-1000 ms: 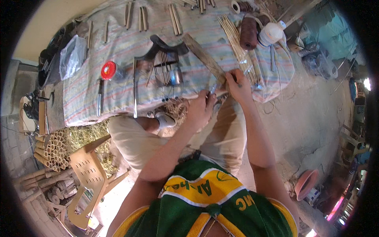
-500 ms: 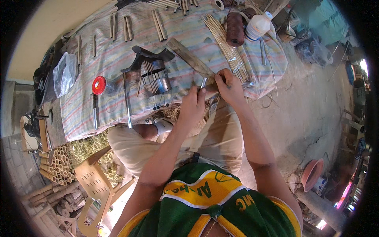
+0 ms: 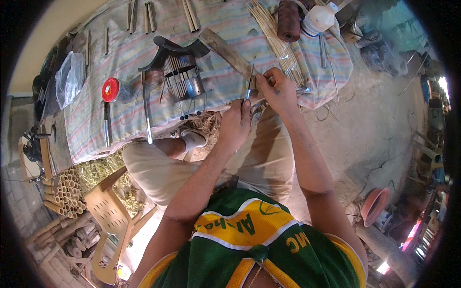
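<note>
My left hand (image 3: 235, 124) is closed around a slim knife (image 3: 248, 91), its narrow blade pointing up and away from me. Close beside it, my right hand (image 3: 277, 91) is curled in a pinch near the blade; what it holds, if anything, is too small to make out. A worn wooden slat (image 3: 228, 53) lies slanted on the cloth, its near end by my fingers. To the left stands a small house-shaped piece (image 3: 184, 79) with a dark curved roof, thin upright rods and a shiny dark band. Short dark-tipped strings hang from it over the table edge.
On the striped cloth (image 3: 86, 139) lie a red-lidded jar (image 3: 111, 90), a metal-handled tool (image 3: 106, 127), a long rod (image 3: 146, 110), cut tubes (image 3: 190, 14), thin bamboo sticks (image 3: 276, 41), a brown thread spool (image 3: 288, 24) and a white bottle (image 3: 318, 21). A plastic chair (image 3: 113, 211) stands lower left.
The knife has turned so its thin blade shows upright between my hands. My right hand has shifted slightly up. The whole view has tilted, moving the table upward and left.
</note>
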`<state>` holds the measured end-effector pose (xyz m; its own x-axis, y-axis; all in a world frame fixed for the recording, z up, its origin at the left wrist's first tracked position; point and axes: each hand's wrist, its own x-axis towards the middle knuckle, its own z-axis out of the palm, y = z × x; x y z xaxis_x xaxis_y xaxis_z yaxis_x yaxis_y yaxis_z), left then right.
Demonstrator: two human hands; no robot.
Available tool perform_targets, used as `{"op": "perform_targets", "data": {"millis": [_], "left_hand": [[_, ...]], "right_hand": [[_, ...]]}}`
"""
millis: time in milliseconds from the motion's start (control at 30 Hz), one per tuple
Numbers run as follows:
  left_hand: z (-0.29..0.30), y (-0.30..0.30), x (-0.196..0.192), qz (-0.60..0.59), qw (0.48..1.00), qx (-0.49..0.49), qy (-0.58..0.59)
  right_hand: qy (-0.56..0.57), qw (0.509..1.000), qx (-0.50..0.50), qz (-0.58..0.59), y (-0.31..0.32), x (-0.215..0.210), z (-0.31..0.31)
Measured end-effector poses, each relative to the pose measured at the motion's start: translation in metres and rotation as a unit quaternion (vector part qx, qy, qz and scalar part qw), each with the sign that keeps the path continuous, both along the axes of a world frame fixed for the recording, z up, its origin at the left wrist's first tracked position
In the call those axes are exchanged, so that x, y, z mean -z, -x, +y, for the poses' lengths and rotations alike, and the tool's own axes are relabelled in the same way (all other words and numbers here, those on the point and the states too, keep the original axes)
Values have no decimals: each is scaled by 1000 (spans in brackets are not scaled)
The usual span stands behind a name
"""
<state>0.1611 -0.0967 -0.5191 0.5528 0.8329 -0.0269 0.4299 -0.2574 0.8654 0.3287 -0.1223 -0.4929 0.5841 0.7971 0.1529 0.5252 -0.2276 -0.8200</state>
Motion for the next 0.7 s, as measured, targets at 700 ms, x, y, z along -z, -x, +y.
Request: {"op": "perform_targets", "data": {"millis": [700], "left_hand": [[1, -3, -10, 45, 999, 8, -6]], "right_hand": [[-2, 997, -39, 74, -4, 3, -1]]}}
